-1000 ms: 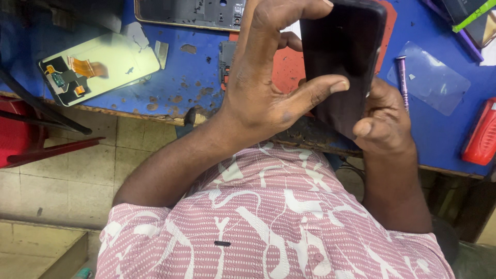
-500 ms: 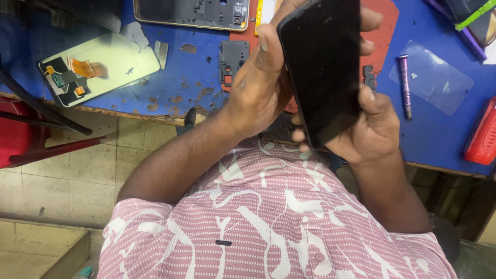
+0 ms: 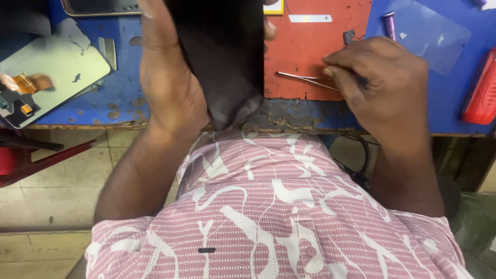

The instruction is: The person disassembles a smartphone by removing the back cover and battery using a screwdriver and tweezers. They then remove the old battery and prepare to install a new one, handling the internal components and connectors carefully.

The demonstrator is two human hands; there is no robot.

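Observation:
My left hand [image 3: 168, 77] grips a black phone [image 3: 222, 57] by its left edge and holds it upright over the bench's near edge, its dark face toward me. My right hand [image 3: 380, 82] rests on the red mat [image 3: 310, 46] and pinches a pair of thin metal tweezers [image 3: 302, 78], whose tips point left across the mat. A small dark part [image 3: 349, 36] lies on the mat just beyond my right hand.
The blue bench [image 3: 119, 98] carries a pale phone back panel with an orange flex cable [image 3: 46, 82] at left, a clear screen protector [image 3: 434, 31] and a purple pen-like tool [image 3: 389, 23] at right, and a red object [image 3: 483, 93] at the far right edge.
My right hand let go of the phone, dropped to the red mat and took hold of the tweezers. The left hand now holds the phone alone, closer to the camera.

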